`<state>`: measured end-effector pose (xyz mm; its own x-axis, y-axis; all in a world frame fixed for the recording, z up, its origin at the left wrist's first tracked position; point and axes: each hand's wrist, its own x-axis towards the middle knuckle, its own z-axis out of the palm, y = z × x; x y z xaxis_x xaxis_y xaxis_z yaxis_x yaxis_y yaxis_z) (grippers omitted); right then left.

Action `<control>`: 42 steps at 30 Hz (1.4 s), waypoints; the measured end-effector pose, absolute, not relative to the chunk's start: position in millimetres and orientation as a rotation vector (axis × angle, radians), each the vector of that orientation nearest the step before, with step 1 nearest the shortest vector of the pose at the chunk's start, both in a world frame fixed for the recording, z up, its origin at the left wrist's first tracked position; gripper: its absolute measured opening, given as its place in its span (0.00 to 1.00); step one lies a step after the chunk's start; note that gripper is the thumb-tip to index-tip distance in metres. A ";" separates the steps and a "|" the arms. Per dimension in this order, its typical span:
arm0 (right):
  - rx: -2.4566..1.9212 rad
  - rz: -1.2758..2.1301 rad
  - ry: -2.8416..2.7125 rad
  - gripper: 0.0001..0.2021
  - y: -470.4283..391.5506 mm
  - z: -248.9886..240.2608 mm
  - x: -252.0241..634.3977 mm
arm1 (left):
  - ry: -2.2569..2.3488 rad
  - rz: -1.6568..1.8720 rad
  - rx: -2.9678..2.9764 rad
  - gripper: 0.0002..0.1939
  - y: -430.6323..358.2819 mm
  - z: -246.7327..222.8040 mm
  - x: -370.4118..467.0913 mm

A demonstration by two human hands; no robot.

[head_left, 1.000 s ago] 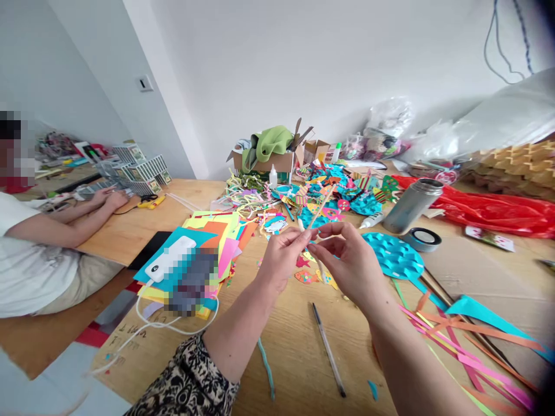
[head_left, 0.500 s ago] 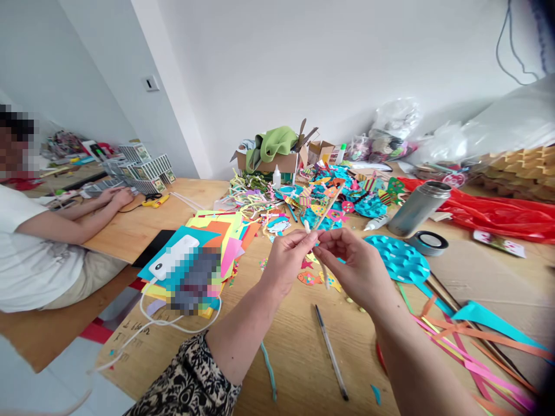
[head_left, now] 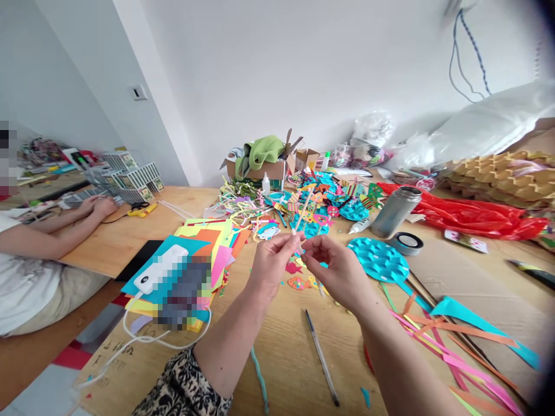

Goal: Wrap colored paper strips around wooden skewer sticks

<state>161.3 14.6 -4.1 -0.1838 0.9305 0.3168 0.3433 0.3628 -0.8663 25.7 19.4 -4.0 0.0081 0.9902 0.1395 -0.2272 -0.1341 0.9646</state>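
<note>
Close together over the table, both hands are at a thin wooden stick point(head_left: 304, 208) that slants up and away from me. My left hand point(head_left: 272, 266) pinches the lower end of this stick between thumb and fingers. A white fuzzy strand point(head_left: 294, 232) is around the stick at my left fingertips. My right hand point(head_left: 336, 268) is closed in a pinch at the same spot, on the white strand; its fingers partly hide the strand. Small paper fish point(head_left: 298, 283) lie on the table beneath the hands. A pen point(head_left: 321, 358) lies nearer to me.
Colored paper point(head_left: 223, 231) with a white power bank point(head_left: 161, 268) lies left. A blue egg-tray piece point(head_left: 378, 260), a steel bottle point(head_left: 396, 212) and paper strips point(head_left: 455, 352) are right. A cardboard box point(head_left: 260, 170) stands behind. A co-worker's hands point(head_left: 97, 207) rest at the left table.
The view has turned right, so the table things sit further left. The stick stands more upright. The white strand's loose end, hanging below my fingers before, shows less now.
</note>
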 end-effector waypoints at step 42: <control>-1.007 1.220 -1.293 0.16 21.5 -3.3 169.8 | 0.923 1.146 1.161 0.22 23.1 -7.5 16.9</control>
